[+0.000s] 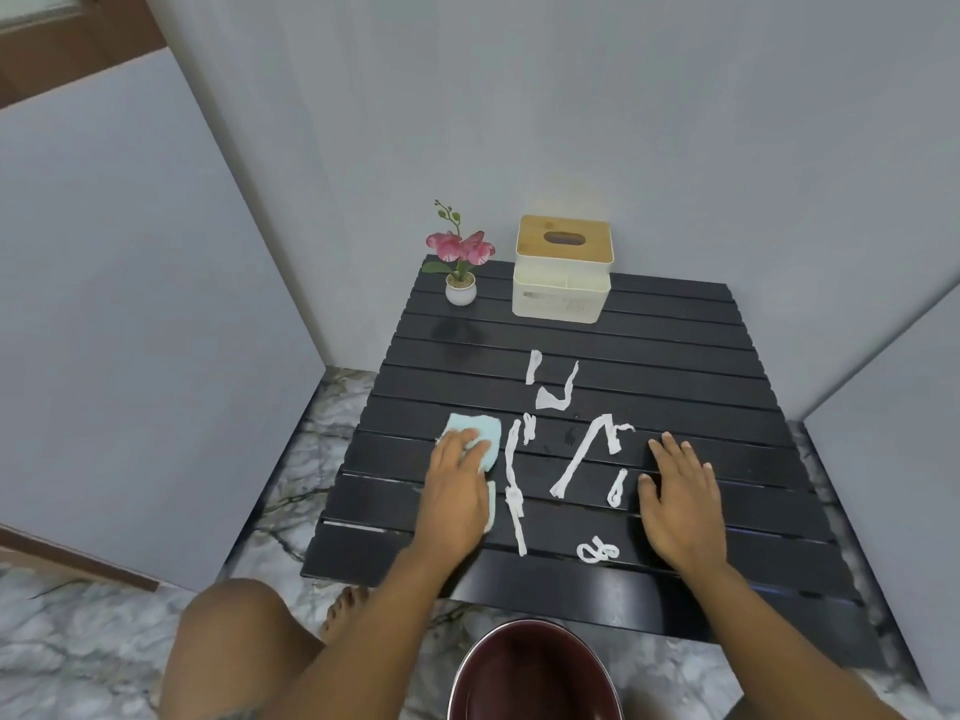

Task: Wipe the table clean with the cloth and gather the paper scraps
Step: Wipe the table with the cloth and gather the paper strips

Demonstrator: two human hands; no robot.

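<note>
A light blue cloth (pixel 118 427) lies on the left part of the black slatted table (pixel 675 345). My left hand (pixel 457 485) presses flat on the cloth, covering its near half. Several white twisted paper scraps are scattered across the table's middle: a long strip (pixel 514 480) just right of the cloth, a bent strip (pixel 582 454) in the centre, a pair (pixel 553 392) farther back and a small loop (pixel 597 552) near the front edge. My right hand (pixel 680 496) rests flat on the table, fingers spread, right of the scraps, holding nothing.
A white tissue box with a wooden lid (pixel 563 270) and a small potted pink orchid (pixel 461 262) stand at the table's far edge by the wall. A dark red bowl (pixel 535 672) sits on the marble floor below the front edge. My knee (pixel 234 646) is at lower left.
</note>
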